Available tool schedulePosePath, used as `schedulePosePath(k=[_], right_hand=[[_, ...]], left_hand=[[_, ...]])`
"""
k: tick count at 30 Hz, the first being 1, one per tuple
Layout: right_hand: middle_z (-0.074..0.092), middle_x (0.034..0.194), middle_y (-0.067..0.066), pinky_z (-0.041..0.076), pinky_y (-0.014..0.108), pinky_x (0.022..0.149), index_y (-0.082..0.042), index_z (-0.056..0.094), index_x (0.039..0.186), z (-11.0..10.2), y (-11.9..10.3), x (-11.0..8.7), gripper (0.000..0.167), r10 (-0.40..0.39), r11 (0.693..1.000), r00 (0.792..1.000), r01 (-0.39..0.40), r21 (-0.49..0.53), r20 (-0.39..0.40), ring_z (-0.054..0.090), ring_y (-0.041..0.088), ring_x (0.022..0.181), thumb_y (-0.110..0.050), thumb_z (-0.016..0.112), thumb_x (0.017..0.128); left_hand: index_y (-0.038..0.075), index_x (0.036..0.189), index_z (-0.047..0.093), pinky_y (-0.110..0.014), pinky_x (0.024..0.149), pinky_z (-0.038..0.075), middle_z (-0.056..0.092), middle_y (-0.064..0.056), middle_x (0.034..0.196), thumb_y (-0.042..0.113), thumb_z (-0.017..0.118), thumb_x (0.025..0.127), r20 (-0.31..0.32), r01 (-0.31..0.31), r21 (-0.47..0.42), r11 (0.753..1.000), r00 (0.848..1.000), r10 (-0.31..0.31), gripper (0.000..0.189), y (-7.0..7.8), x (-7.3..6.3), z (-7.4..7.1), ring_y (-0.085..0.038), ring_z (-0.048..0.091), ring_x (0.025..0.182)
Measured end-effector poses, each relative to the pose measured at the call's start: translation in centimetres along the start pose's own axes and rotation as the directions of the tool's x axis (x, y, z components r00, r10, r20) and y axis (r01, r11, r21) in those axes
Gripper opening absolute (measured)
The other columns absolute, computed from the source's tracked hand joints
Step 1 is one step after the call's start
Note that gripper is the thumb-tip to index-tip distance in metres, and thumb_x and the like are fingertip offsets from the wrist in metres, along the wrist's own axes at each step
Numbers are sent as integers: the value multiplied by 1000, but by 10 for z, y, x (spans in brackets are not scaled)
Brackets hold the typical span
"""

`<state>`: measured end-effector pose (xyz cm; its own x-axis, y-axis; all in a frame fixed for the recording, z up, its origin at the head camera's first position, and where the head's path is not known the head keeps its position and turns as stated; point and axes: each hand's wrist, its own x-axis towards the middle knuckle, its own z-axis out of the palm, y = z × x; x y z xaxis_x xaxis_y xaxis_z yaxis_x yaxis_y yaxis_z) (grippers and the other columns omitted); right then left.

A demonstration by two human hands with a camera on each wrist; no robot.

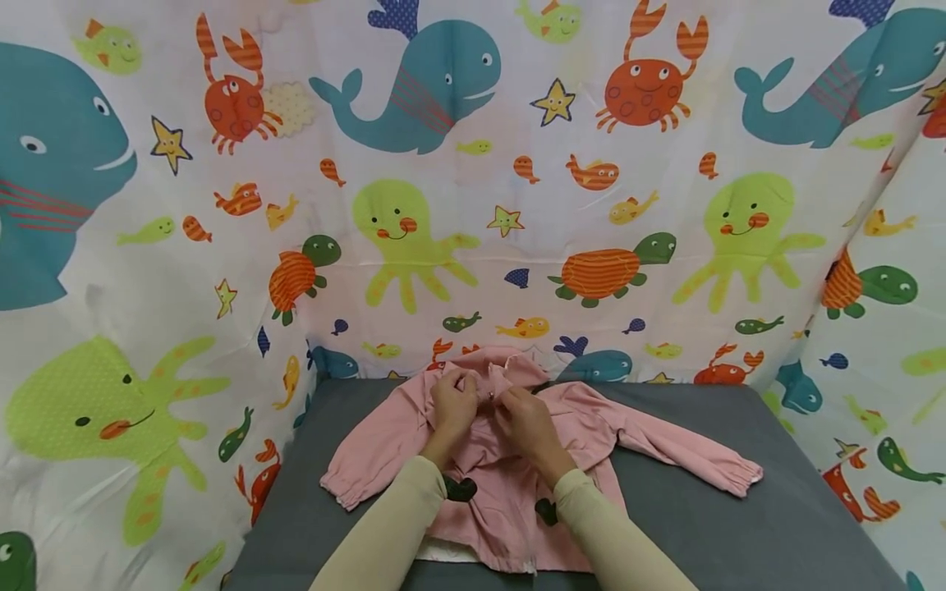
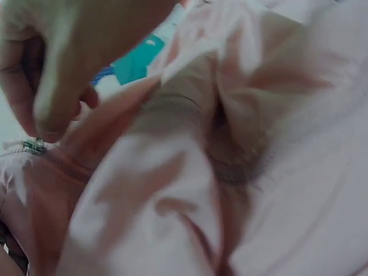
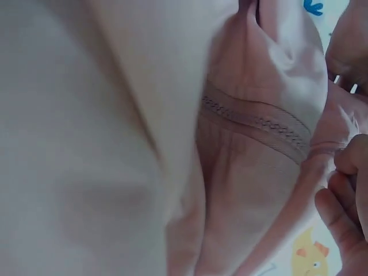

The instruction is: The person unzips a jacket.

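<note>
A pink zip-up jacket lies spread out, its sleeves reaching to both sides and its collar end at the back. My left hand pinches the fabric near the collar, left of the front opening. Just right of it, my right hand grips the opposite edge with curled fingers. A small metal zip slider shows between the hands; in the left wrist view the slider sits right beneath fingertips. The cloth the fingers hold is partly hidden behind them. In the right wrist view, a stitched seam crosses the pink fabric.
The jacket lies on a dark grey table surface. Behind and at both sides hangs a white curtain printed with sea animals. The right sleeve stretches across the table; the left sleeve is bent toward the front.
</note>
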<state>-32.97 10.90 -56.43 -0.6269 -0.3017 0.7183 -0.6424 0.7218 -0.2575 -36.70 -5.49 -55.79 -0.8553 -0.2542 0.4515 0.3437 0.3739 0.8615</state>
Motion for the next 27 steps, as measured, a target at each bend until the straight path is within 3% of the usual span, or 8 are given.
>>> schedulePosePath(k=[5,9,16,22,27], right_hand=[[73,91,5,63,41,77,-8,78,94,-10,-8,0,13,-12,1000,1000,12,-24,29,72,23,82,2,85,88],[73,89,5,62,42,76,-8,79,95,-20,-13,-3,9,-24,998,997,28,-56,73,72,24,83,-1,85,91],[70,87,0,60,38,72,-13,81,95,-35,-24,-34,11,-2,995,988,16,-94,152,68,19,80,-5,87,90],[71,90,-3,61,35,74,-13,82,99,-53,-42,-56,18,14,999,983,-6,-43,186,69,15,85,1,86,88],[70,90,-2,59,32,73,-13,80,100,-67,-61,-73,20,-24,998,963,40,-55,268,68,15,85,2,86,88]], left_hand=[[6,98,85,-50,80,60,81,-12,95,16,68,101,-41,37,-1,999,998,-37,20,5,10,-2,-30,74,89],[3,95,84,-44,77,58,80,-13,91,14,65,99,-81,41,-20,999,996,-42,23,13,26,-7,-27,71,85],[3,91,82,-37,71,50,72,-9,81,15,63,99,-137,64,-9,998,989,-65,23,29,62,-21,-26,64,79],[6,86,79,-35,68,43,65,-5,76,18,63,101,-141,100,38,994,986,-94,25,26,89,-37,-24,59,76],[4,90,80,-37,69,45,73,-12,84,20,61,102,-168,127,72,989,979,-113,28,25,107,-47,-29,64,81]])
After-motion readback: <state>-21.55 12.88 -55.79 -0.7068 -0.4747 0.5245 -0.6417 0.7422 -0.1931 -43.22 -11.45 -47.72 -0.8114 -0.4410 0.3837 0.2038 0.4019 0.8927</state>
